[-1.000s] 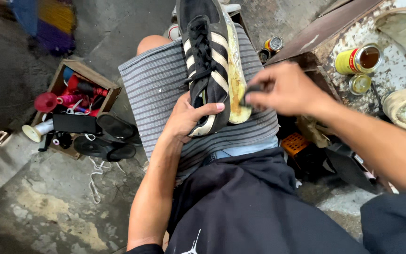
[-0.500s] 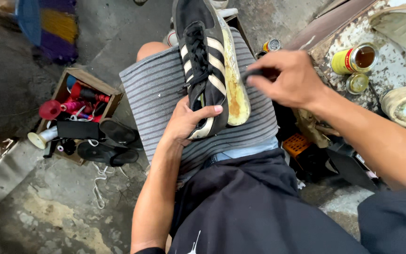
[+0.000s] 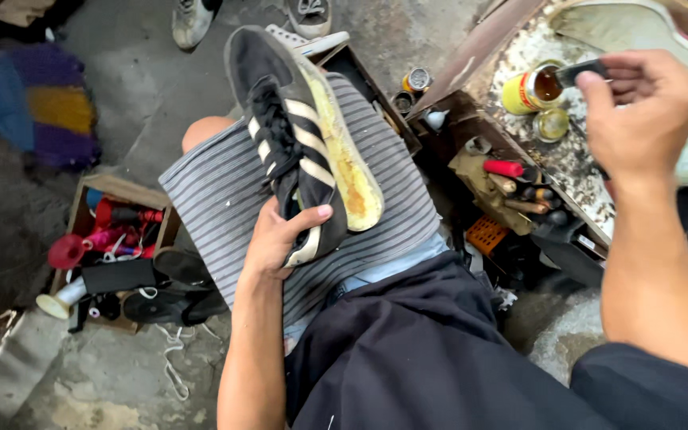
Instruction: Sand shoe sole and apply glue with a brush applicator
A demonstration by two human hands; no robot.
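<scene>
Sneaker (image 3: 304, 143), black with white stripes, sits sole-up on the striped cloth (image 3: 224, 199) over my lap, left hand (image 3: 280, 235) gripping its heel, while my right hand (image 3: 643, 119) pinches a dark brush (image 3: 579, 73) over the yellow glue can (image 3: 531, 89).

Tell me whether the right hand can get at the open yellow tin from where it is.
Probably yes: the right hand holds a dark tool just above the yellow tin, whose mouth is open and uncovered.
</scene>
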